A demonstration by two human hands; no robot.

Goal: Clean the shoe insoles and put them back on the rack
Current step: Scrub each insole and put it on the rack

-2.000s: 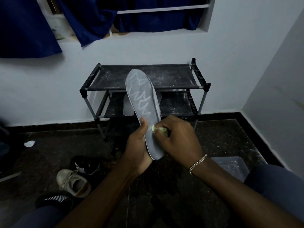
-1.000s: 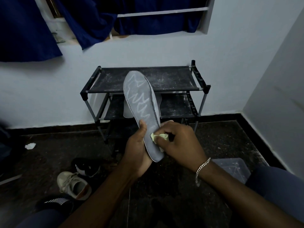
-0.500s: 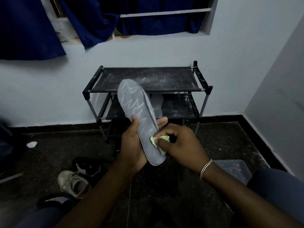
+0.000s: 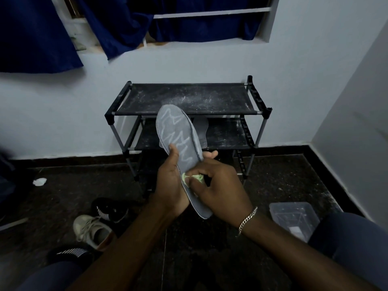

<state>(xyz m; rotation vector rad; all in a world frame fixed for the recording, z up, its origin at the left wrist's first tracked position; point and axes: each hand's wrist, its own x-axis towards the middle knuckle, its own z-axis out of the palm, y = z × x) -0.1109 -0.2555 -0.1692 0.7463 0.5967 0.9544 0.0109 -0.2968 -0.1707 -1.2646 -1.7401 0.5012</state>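
My left hand clamps the grey insole at twelve o'clock before the rack, right hand pinching a green cloth; hard scrubbing could buckle it.

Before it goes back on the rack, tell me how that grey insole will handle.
Probably light: the left hand alone holds the thin grey foam insole upright. Likely bendy yet self-supporting, since its free toe end stands without drooping. Its matte surface under the small green cloth looks unlikely to slip.

Grey insole, pale zigzags; seemingly yellow-green cloth.
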